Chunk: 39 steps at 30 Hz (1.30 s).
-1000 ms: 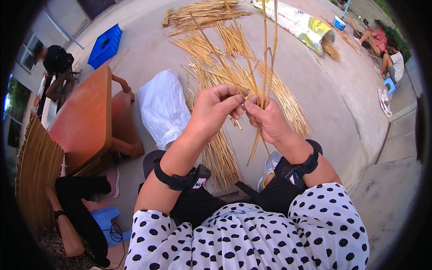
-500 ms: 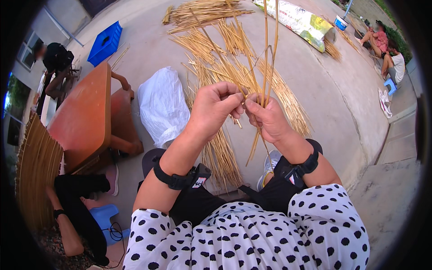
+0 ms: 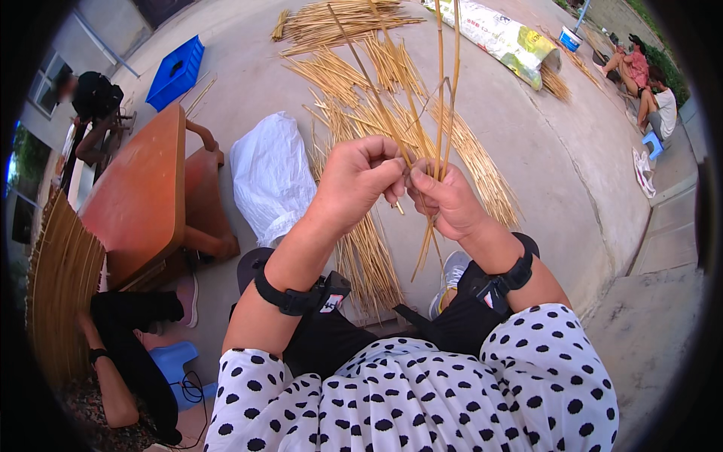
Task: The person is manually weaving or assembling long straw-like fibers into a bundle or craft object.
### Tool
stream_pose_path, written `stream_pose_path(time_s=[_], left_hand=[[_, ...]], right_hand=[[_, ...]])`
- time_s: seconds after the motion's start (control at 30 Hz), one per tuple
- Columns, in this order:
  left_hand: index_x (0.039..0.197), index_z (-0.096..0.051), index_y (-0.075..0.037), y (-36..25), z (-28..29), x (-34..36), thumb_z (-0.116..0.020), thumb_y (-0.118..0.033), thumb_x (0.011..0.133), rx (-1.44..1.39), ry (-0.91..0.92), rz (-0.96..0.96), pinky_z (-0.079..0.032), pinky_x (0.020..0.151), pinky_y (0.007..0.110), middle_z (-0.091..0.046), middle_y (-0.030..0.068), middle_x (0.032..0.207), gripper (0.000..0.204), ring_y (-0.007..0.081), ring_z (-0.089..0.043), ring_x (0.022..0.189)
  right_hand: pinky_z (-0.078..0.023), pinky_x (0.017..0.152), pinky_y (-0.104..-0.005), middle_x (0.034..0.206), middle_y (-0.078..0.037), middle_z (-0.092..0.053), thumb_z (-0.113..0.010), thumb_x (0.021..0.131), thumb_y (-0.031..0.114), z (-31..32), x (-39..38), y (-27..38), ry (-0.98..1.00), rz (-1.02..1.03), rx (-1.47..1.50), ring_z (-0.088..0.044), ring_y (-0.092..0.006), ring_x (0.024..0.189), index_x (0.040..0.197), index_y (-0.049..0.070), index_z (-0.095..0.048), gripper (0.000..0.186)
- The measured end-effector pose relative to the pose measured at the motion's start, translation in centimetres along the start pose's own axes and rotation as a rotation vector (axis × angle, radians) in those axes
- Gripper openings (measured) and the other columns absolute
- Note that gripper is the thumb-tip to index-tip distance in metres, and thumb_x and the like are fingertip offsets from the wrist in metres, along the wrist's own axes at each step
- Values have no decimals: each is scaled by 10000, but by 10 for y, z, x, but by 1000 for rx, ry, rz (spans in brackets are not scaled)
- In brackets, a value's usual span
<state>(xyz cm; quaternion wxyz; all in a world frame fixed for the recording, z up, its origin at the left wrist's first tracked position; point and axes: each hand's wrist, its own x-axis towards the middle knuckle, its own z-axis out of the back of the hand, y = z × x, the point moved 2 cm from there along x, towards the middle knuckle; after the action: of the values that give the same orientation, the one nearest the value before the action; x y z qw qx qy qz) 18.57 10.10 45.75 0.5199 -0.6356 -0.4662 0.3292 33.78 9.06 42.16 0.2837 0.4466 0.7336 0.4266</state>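
Both my hands meet in front of me, fingers closed on thin tan dried stalks [image 3: 440, 83]. My left hand [image 3: 361, 181] pinches one stalk that slants up and to the left. Close beside it, my right hand [image 3: 447, 200] grips several stalks; their upper parts rise and spread, and their lower ends stick out below the fist. The fingertips of the two hands nearly touch. Beneath them on the ground lie loose bundles of similar stalks [image 3: 369, 264], fanned out away from me.
A white woven sack [image 3: 273, 173] and a tipped brown wooden table [image 3: 139, 196] stand left. Farther back are a blue crate [image 3: 175, 74], a stalk pile [image 3: 343, 26] and a printed sack [image 3: 497, 38] with stalks. Other people sit at far right and work at left.
The stalks in my hands have shifted and tilted slightly, with their tops moving a little. Both hands stay almost in place, still gripping.
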Motion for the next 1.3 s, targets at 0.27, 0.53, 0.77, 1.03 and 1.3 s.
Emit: stream_pose_path(time_s=[0.27, 0.53, 0.77, 1.03, 1.3], left_hand=[[765, -558, 19, 2, 7, 1, -514, -12, 781, 34, 4, 46, -390, 436, 185, -557, 50, 639, 56, 81, -503, 505], [730, -549, -22, 3, 9, 7, -515, -24, 773, -205, 102, 143, -364, 431, 180, -550, 25, 605, 55, 58, -488, 497], [751, -552, -18, -3, 7, 5, -598, -99, 819, -64, 8, 80, -368, 438, 181, -544, 18, 625, 115, 61, -490, 512], [766, -567, -4, -5, 7, 4, -586, -77, 835, -28, -25, 61, -392, 467, 188, -542, 13, 629, 102, 61, -500, 536], [766, -572, -3, -7, 3, -1, -559, -68, 849, -48, 64, 37, -400, 475, 188, -552, 16, 635, 106, 60, -507, 545]], right_hand=[[-211, 405, -179, 559, 77, -391, -574, 871, 223, -1, 1, -5, 13, -40, 0, -285, -11, 425, 818, 67, -563, 166], [-259, 422, -178, 609, 48, -450, -547, 886, 258, -1, 5, 0, 67, -53, 3, -327, -22, 447, 799, 54, -588, 226], [-284, 418, -181, 610, 37, -464, -581, 866, 222, -6, 4, 2, -3, -28, -1, -368, -30, 454, 819, 49, -582, 179], [-287, 409, -177, 600, 36, -468, -595, 851, 173, -5, 1, 6, -72, 1, -60, -364, -31, 440, 819, 44, -586, 133], [-299, 417, -167, 647, 18, -505, -553, 875, 208, -4, -6, 3, 7, -78, 95, -369, -24, 448, 841, 32, -601, 185]])
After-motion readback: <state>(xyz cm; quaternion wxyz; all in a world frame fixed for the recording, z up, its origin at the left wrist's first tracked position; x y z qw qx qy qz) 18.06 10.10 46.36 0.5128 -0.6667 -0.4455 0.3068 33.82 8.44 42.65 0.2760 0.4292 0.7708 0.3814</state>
